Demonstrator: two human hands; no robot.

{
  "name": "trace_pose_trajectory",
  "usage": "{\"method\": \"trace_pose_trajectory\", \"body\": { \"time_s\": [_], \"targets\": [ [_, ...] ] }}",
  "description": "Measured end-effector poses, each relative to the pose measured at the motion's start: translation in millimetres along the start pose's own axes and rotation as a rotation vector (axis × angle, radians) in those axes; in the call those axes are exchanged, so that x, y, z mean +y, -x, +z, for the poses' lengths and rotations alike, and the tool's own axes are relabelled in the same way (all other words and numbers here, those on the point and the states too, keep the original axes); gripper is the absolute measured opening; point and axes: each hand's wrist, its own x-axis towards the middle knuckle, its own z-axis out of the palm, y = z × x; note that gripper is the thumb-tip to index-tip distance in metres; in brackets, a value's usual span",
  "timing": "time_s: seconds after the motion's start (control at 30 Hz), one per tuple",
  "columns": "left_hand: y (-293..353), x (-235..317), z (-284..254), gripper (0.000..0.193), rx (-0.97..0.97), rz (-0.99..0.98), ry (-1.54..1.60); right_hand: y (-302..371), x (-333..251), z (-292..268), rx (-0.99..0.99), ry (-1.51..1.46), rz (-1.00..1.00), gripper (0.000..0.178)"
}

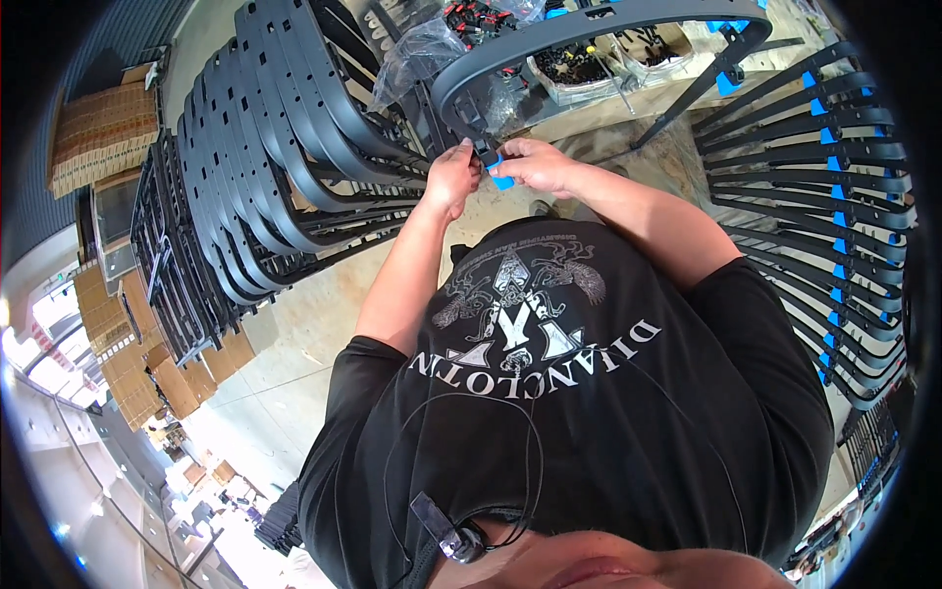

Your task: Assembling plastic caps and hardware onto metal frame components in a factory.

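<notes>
- Head view: the left hand [452, 180] has its fingers closed on the near end of a dark curved frame [549, 35], though part of that contact is hidden.
- The right hand [543, 169] pinches a small blue piece [502, 175] between thumb and fingers, right at that same end; whether the piece is fully seated cannot be told.
- Both hands meet in front of the chest, probably so one steadies the frame while the other controls the blue piece.
- The frame arches over the bench [579, 123], its other leg reaching down on the right, which likely leaves the near end free to handle.
- Small dark parts sit in an open box [591, 94] beyond the hands, presumably placed there for easy reach; a clear plastic bag [417, 61] lies to its left.
- Similar frames [285, 118] nest closely at the left, seemingly to save room; a row of dark bars [873, 182] with blue pieces stands at the right.
- Writing: the black shirt [608, 432] carries large white letters in an arc, with smaller, faint lettering near the hem; no label on the frame is readable.
</notes>
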Motion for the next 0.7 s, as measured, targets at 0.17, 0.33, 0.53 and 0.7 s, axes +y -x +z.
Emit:
{"method": "trace_pose_trajectory", "body": {
  "time_s": [0.17,0.33,0.53,0.7],
  "targets": [
    [12.9,3.0,20.5,0.027,0.063,0.222,0.076,2.9,0.0,-7.6,-0.001,0.033,0.020,0.049],
    [-8.8,-12.8,-19.4,0.028,-0.194,-0.171,0.323,-6.7,3.0,-3.3,-0.084,0.041,0.011,0.059],
    [15.1,1.6,18.2,0.028,0.118,0.249,-0.039,1.6,2.0,-6.7,-0.044,-0.012,0.009,0.059],
    [-2.7,-4.9,-8.3,0.038,-0.017,-0.102,0.025,8.1,-7.9,1.5,-0.027,0.027,0.027,0.059]
  ]
}}
